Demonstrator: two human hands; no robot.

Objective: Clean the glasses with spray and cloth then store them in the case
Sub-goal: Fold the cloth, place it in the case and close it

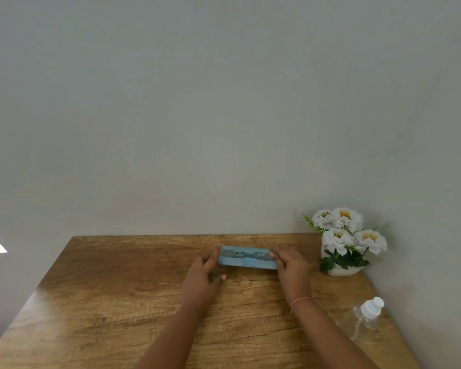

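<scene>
A light blue glasses case [246, 262] lies flat on the wooden table [117, 288] near its far edge. A grey band with small metal bits runs along the case's middle; whether the glasses are inside I cannot tell. My left hand [202, 278] has straight fingers laid against the case's left end, thumb apart over the table. My right hand [290, 267] holds the right end, thumb on top and fingers round the end. A clear spray bottle [366, 316] with a white cap stands at the near right. No cloth is in view.
A white pot of white artificial flowers [343, 243] stands at the table's far right corner, close to the case. A plain grey wall rises right behind the table. The table's left edge slants away at the left.
</scene>
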